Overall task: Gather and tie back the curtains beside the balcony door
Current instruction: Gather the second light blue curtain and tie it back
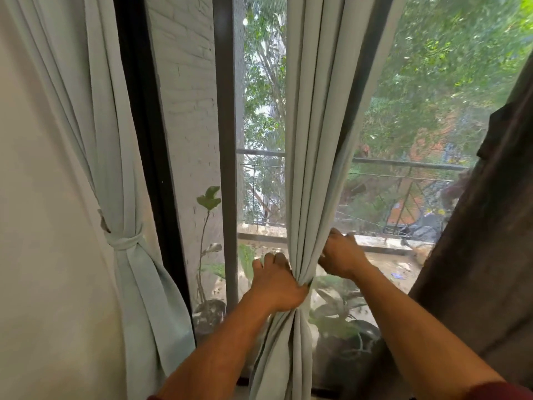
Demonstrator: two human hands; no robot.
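Note:
A pale green curtain [311, 134] hangs in front of the glass balcony door, bunched into a narrow waist at mid height. My left hand [274, 281] grips that gathered waist from the left. My right hand [340, 255] curls round the curtain's right edge just above, fingers tucked behind the fabric. A second pale green curtain [95, 111] hangs at the left against the wall, bound by a matching fabric tieback [124, 241] knotted around it.
A dark door frame [144, 140] and a grey post [226, 140] stand between the two curtains. A dark brown curtain [490, 226] fills the right edge. Potted plants [340, 319] and a metal railing [403, 166] lie outside on the balcony.

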